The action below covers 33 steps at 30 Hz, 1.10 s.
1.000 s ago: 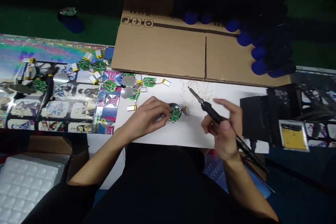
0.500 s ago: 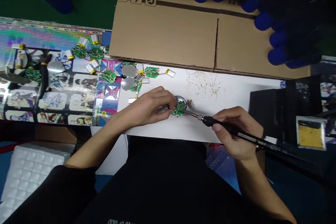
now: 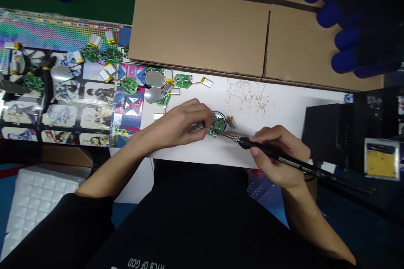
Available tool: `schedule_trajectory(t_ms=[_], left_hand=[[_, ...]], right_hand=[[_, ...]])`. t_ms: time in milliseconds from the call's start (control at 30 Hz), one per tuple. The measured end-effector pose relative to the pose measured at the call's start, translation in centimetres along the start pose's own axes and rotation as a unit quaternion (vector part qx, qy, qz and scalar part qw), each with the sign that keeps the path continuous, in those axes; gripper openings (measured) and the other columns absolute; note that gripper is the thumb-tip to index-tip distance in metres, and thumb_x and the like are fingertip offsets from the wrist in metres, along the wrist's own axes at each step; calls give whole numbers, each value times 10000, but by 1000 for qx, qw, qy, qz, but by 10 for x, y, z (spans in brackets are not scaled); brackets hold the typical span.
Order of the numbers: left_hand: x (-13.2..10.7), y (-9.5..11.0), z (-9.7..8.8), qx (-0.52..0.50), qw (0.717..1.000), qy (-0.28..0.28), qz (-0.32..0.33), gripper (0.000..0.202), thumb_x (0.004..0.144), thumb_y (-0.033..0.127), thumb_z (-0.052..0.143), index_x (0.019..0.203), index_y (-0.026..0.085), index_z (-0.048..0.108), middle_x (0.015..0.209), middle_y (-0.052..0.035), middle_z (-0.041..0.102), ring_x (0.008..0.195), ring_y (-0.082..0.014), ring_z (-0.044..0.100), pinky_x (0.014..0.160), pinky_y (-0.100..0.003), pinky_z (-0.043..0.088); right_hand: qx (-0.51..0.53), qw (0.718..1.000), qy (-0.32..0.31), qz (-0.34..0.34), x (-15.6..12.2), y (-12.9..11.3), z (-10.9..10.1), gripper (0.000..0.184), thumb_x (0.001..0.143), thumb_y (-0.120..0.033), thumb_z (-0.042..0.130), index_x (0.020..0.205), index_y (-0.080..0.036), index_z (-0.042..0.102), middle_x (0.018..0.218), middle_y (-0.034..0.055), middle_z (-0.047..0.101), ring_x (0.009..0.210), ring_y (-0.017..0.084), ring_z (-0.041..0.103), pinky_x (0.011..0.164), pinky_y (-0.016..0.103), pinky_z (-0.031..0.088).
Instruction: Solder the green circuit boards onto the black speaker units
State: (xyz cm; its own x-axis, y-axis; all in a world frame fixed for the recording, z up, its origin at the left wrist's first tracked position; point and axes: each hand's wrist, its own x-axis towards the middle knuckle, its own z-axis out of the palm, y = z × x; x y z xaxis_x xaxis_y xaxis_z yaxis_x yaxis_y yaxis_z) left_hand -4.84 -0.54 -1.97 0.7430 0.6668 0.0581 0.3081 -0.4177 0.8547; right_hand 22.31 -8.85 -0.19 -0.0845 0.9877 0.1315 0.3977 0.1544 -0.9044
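A round green circuit board (image 3: 218, 126) on a dark disc lies on the white sheet (image 3: 277, 109) in front of me. My left hand (image 3: 181, 124) pinches its left edge, fingers closed on it. My right hand (image 3: 279, 157) grips a black soldering iron (image 3: 268, 151) like a pen. The iron's metal tip rests against the lower right of the board. A small yellow-ended battery lies just right of the board.
Several more green boards (image 3: 128, 85), silver discs (image 3: 154, 78) and small batteries lie scattered at the left on a printed mat. A flattened cardboard box (image 3: 202, 29) lies behind. Solder scraps (image 3: 249, 96) litter the sheet. A black soldering station (image 3: 350, 130) with a yellow sponge stands right. White foam (image 3: 34, 201) sits lower left.
My right hand swung the soldering iron down from pointing up and away until its tip met the board. My left hand stayed on the board. The view shifted slightly.
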Motion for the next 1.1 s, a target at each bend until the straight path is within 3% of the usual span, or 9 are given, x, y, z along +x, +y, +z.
schedule_trajectory(t_ms=[467, 533, 633, 700, 767, 833, 933, 1033, 1100], left_hand=[[1, 2, 2, -2, 1000, 6, -9, 116, 940, 137, 609, 908, 221, 682, 1053, -57, 763, 1055, -242, 671, 944, -358, 507], [1, 2, 2, 0, 1000, 8, -3, 125, 940, 124, 603, 913, 220, 680, 1057, -55, 761, 1054, -237, 672, 940, -350, 503], [1, 1, 1, -2, 1000, 7, 6, 140, 935, 103, 594, 915, 214, 676, 1067, -56, 760, 1056, -233, 670, 934, -345, 499], [1, 1, 1, -6, 1000, 5, 3, 135, 930, 105, 600, 902, 214, 674, 1069, -57, 763, 1052, -236, 671, 931, -348, 498], [1, 1, 0, -10, 1000, 1, -3, 122, 927, 120, 614, 892, 218, 677, 1068, -57, 768, 1048, -240, 674, 934, -353, 499], [1, 1, 1, -9, 1000, 0, -5, 114, 932, 131, 620, 895, 220, 681, 1071, -58, 769, 1051, -242, 673, 941, -355, 500], [2, 2, 1, 1, 1000, 1, 0, 122, 945, 125, 611, 903, 215, 682, 1075, -61, 767, 1054, -238, 672, 941, -351, 501], [1, 2, 1, 6, 1000, 5, 10, 128, 945, 108, 613, 908, 208, 684, 1068, -60, 768, 1044, -232, 677, 938, -348, 500], [0, 1, 1, 9, 1000, 8, 17, 122, 958, 115, 614, 927, 207, 689, 1070, -58, 769, 1042, -226, 677, 941, -346, 504]], right_hand=[[6, 1000, -1, 1, -1, 3, -2, 101, 831, -249, 801, 909, -248, 737, 691, -1, 728, 527, 154, 641, 445, 269, 483], [27, 999, 30, -18, -3, 6, -4, 92, 849, -273, 804, 913, -251, 743, 713, 11, 727, 565, 168, 660, 461, 286, 494], [47, 989, 133, -50, -6, 7, -4, 116, 855, -308, 830, 886, -245, 738, 716, 11, 703, 579, 170, 664, 468, 298, 506], [48, 975, 210, -47, -8, 5, 1, 157, 865, -339, 844, 910, -240, 730, 722, -4, 691, 520, 148, 637, 422, 284, 486], [61, 969, 237, -22, -10, 0, 12, 230, 919, -419, 805, 1049, -257, 708, 774, -4, 711, 504, 156, 658, 377, 275, 466], [78, 975, 209, 5, -13, -3, 26, 288, 990, -490, 709, 1182, -283, 651, 865, 21, 758, 543, 181, 710, 380, 279, 487], [107, 981, 157, 31, -18, -4, 44, 259, 1032, -465, 649, 1222, -296, 602, 919, 25, 779, 535, 148, 694, 439, 280, 529], [143, 973, 177, 26, -21, -4, 52, 289, 1014, -437, 688, 1256, -324, 578, 860, -23, 755, 495, 129, 655, 420, 262, 497], [133, 972, 193, 16, -22, -2, 52, 224, 1057, -415, 623, 1261, -330, 587, 911, -4, 792, 515, 143, 688, 421, 274, 499]])
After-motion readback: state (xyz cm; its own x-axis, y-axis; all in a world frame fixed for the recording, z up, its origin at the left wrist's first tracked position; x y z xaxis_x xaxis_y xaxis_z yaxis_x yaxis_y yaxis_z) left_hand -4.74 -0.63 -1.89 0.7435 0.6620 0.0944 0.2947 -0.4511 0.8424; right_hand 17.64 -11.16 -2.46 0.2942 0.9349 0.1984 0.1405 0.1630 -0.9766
